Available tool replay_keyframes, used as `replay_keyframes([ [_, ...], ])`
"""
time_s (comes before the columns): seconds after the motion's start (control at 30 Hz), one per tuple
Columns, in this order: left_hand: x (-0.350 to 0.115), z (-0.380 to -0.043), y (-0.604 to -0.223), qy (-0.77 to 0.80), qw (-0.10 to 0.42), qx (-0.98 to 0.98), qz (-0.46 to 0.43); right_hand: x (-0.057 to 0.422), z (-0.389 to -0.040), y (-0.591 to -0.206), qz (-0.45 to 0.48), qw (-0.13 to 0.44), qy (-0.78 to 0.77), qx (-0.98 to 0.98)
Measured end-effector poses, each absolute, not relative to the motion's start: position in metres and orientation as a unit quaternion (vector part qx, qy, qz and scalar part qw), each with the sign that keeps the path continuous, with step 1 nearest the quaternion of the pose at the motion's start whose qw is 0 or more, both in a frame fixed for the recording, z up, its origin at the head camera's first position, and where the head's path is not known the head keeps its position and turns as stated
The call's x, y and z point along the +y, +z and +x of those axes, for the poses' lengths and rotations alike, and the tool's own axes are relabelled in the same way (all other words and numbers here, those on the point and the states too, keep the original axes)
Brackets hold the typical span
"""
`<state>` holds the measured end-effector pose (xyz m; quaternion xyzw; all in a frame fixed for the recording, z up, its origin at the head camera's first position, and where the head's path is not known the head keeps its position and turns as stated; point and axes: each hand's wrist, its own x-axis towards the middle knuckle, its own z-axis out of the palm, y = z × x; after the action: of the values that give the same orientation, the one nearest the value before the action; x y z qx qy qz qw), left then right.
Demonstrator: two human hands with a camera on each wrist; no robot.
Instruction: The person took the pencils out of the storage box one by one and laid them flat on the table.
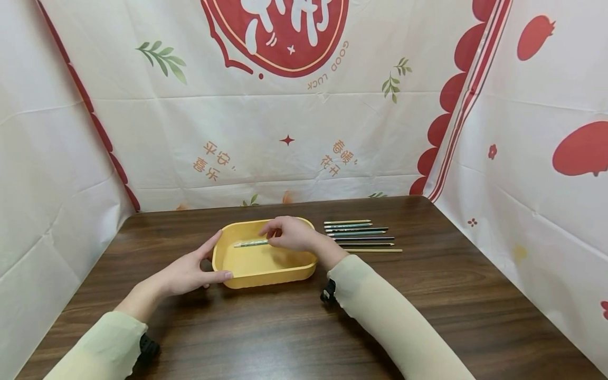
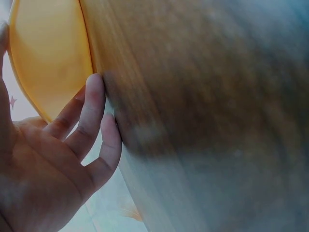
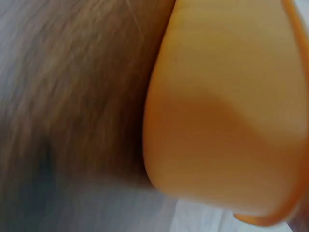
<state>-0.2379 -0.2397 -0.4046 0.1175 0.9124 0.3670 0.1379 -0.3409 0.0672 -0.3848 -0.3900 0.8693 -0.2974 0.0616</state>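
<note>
A shallow yellow plastic box [image 1: 266, 279] with rounded corners sits on the table in the head view. My left hand [image 1: 187, 272] grips its left end, thumb on the front rim and index finger along the back-left rim. In the left wrist view, the fingers [image 2: 91, 104] bend against the box wall [image 2: 53, 53]. Over the box's interior, my right hand [image 1: 292, 234] pinches the right end of a light patterned pencil [image 1: 250, 244], which lies roughly level. Its fingertips are partly hidden. The right wrist view shows mostly the box's outer wall [image 3: 227, 106].
Several pencils [image 1: 358, 230] lie side by side on the dark wood table [image 1: 427, 295], right of the box. Printed white cloth [image 1: 285, 121] hangs behind the table and along both sides.
</note>
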Motion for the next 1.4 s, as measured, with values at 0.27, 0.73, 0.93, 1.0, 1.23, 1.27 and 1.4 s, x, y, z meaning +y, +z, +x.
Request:
replay_keyframes([
  [0.27, -0.238, -0.239, -0.406, 0.375, 0.139, 0.909, 0.121, 0.058, -0.342, -0.398, -0.356, 0.063, -0.332, 0.871],
  [0.73, -0.242, -0.239, -0.404, 0.379, 0.132, 0.907, 0.127, 0.05, -0.342, -0.404, -0.355, 0.077, -0.291, 0.885],
  [0.93, -0.242, -0.239, -0.405, 0.371, 0.131, 0.911, 0.126, 0.049, -0.342, -0.405, -0.352, 0.084, -0.245, 0.9],
  [1.0, -0.242, -0.238, -0.405, 0.372, 0.13, 0.91, 0.127, 0.049, -0.342, -0.406, -0.351, 0.082, -0.228, 0.905],
  [1.23, -0.241, -0.238, -0.406, 0.375, 0.131, 0.908, 0.129, 0.051, -0.339, -0.405, -0.376, 0.067, -0.177, 0.907],
  [1.27, -0.241, -0.238, -0.406, 0.376, 0.131, 0.908, 0.129, 0.052, -0.339, -0.406, -0.381, 0.065, -0.177, 0.905],
  [1.4, -0.24, -0.237, -0.406, 0.376, 0.132, 0.908, 0.127, 0.053, -0.339, -0.408, -0.39, 0.067, -0.183, 0.9],
])
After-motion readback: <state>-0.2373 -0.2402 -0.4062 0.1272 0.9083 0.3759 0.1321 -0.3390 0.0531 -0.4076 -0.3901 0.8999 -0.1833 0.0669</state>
